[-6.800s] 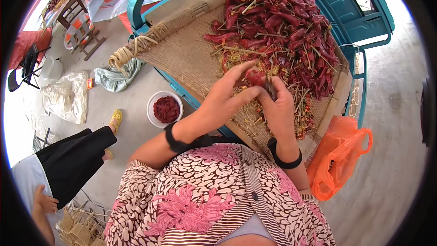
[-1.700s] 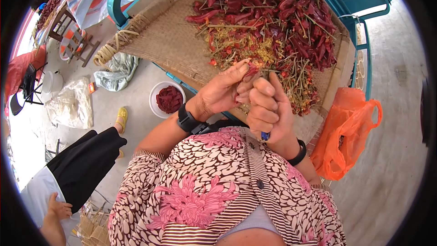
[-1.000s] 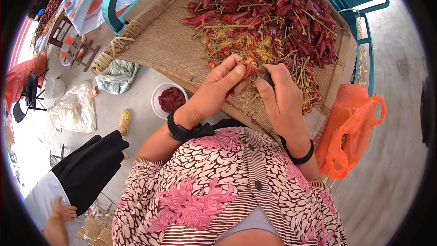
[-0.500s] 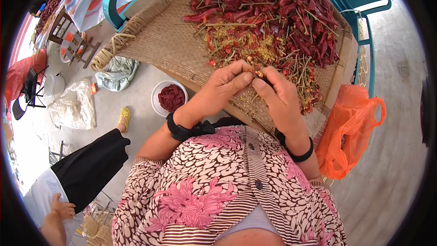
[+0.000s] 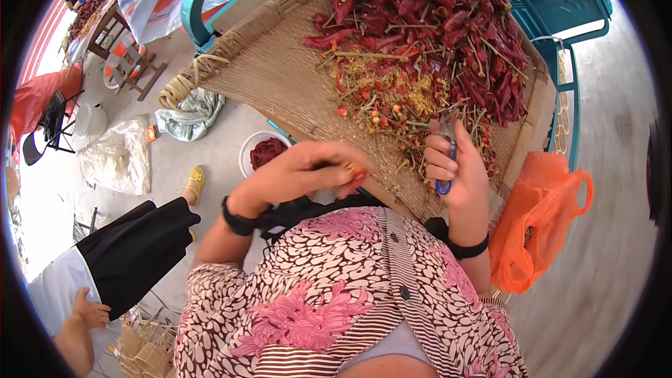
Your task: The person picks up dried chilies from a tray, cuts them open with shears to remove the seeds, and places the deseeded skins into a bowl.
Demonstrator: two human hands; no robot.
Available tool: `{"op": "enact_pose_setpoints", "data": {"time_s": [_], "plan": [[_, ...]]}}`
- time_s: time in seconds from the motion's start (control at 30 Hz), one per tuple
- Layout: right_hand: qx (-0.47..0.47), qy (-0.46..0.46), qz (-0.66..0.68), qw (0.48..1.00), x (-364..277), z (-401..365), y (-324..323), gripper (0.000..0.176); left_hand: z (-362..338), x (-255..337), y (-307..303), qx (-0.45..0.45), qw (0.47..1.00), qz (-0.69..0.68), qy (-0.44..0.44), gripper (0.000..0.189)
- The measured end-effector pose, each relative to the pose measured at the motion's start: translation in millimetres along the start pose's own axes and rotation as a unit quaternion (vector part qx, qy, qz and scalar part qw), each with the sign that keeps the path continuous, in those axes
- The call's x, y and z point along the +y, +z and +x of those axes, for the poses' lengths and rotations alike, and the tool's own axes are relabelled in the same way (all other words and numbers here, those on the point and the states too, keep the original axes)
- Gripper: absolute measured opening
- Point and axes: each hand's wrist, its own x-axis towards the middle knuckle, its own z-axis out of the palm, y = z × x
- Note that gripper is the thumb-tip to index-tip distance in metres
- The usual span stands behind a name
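- Wrinkled dried red chillies [image 5: 434, 21] lie heaped on a coarse woven straw tray [image 5: 273, 77]. Pale seeds and thin stems [image 5: 392, 101] litter the weave nearer you.
- The tray rests on a teal metal frame [image 5: 560, 7] above a grey concrete floor [image 5: 609, 168]. A round white bowl [image 5: 246, 157] of red pieces stands below your left arm, and a crinkled orange plastic bag [image 5: 539, 231] sits to your right.
- Your left hand [image 5: 301, 168] curls closed, pinching a red chilli piece [image 5: 357, 173] over the tray's near edge.
- Your right hand [image 5: 458, 168] is raised, fingers wrapped round small blue-handled snips [image 5: 444, 185] with the blades pointing up.
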Motion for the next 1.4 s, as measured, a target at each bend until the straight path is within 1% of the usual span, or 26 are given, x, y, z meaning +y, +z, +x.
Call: {"op": "enact_pose_setpoints", "data": {"time_s": [0.03, 0.1, 0.13, 0.2, 0.27, 0.37, 0.43, 0.47, 0.5, 0.53, 0.63, 0.67, 0.7, 0.73, 0.8, 0.83, 0.87, 0.9, 0.93, 0.97, 1.0, 1.03, 1.1, 1.2, 1.3, 1.4], "plan": [[0.010, -0.031, -0.038, 0.999, -1, -2, 0, 0.041, -15, -2, -13, -0.032, 0.999, 0.021, -0.022, 0.025], [0.027, -0.094, -0.114, 0.989, -1, -5, 6, 0.041, -43, -15, -41, -0.030, 0.993, 0.056, -0.097, 0.023], [0.047, -0.107, -0.147, 0.982, 1, -6, 11, 0.040, -56, -26, -56, -0.029, 0.988, 0.074, -0.134, 0.022], [0.060, -0.107, -0.196, 0.973, 8, -3, 10, 0.040, -80, -71, -91, 0.073, 0.962, 0.133, -0.225, 0.026], [0.068, -0.097, -0.233, 0.965, 16, -1, 15, 0.040, -104, -140, -127, 0.178, 0.929, 0.184, -0.267, 0.029], [0.051, -0.077, -0.238, 0.967, 24, 5, 17, 0.041, -128, -216, -159, 0.271, 0.878, 0.182, -0.349, 0.039], [0.045, -0.085, -0.246, 0.964, 26, 8, 15, 0.041, -142, -278, -171, 0.311, 0.895, 0.170, -0.272, 0.045], [0.046, -0.087, -0.247, 0.964, 26, 9, 14, 0.041, -145, -294, -173, 0.329, 0.901, 0.163, -0.232, 0.048], [0.047, -0.090, -0.249, 0.963, 25, 8, 13, 0.041, -142, -292, -168, 0.294, 0.846, 0.319, -0.311, 0.050], [0.051, -0.093, -0.247, 0.963, 25, 7, 11, 0.041, -133, -283, -159, 0.249, 0.762, 0.464, -0.376, 0.053], [0.085, -0.121, -0.278, 0.949, 25, 2, 11, 0.039, -103, -243, -143, 0.062, 0.798, 0.487, -0.349, 0.042], [0.108, -0.144, -0.319, 0.931, 27, 0, 12, 0.038, -94, -228, -153, -0.088, 0.861, 0.411, -0.288, 0.038], [0.131, -0.168, -0.358, 0.909, 31, -2, 14, 0.036, -85, -164, -118, -0.037, 0.886, 0.375, -0.270, 0.028], [0.154, -0.193, -0.395, 0.885, 34, -5, 15, 0.035, -73, -116, -100, -0.079, 0.922, 0.195, -0.324, 0.027], [0.148, -0.217, -0.495, 0.828, 41, -7, 14, 0.034, -54, -7, -53, -0.119, 0.964, 0.118, -0.205, 0.025], [0.144, -0.228, -0.542, 0.796, 44, -7, 14, 0.033, -46, 29, -39, -0.075, 0.967, 0.186, -0.155, 0.025], [0.141, -0.211, -0.574, 0.778, 45, -9, 18, 0.034, -39, 50, -30, -0.031, 0.962, 0.252, -0.104, 0.024], [0.128, -0.233, -0.608, 0.748, 48, -8, 17, 0.035, -24, 53, -29, 0.017, 0.934, 0.357, -0.018, 0.024], [0.116, -0.255, -0.641, 0.714, 54, -6, 17, 0.036, -5, 55, -34, 0.062, 0.886, 0.454, 0.069, 0.025], [0.105, -0.277, -0.673, 0.678, 59, -5, 19, 0.037, 14, 55, -42, 0.105, 0.820, 0.540, 0.158, 0.026], [0.095, -0.274, -0.693, 0.660, 61, -8, 26, 0.038, 34, 45, -52, 0.161, 0.790, 0.574, 0.147, 0.031], [0.085, -0.276, -0.696, 0.657, 63, -10, 27, 0.038, 54, 31, -67, 0.216, 0.755, 0.604, 0.138, 0.036], [0.064, -0.278, -0.701, 0.654, 66, -13, 28, 0.038, 82, 11, -95, 0.240, 0.675, 0.694, 0.067, 0.039], [0.052, -0.278, -0.710, 0.645, 69, -20, 28, 0.040, 98, 3, -113, 0.235, 0.656, 0.717, 0.010, 0.021], [0.041, -0.277, -0.713, 0.642, 67, -26, 26, 0.042, 100, 7, -117, 0.205, 0.633, 0.746, -0.006, 0.019], [0.034, -0.276, -0.714, 0.643, 64, -31, 21, 0.043, 97, 4, -109, 0.254, 0.622, 0.740, 0.030, 0.018]]}}
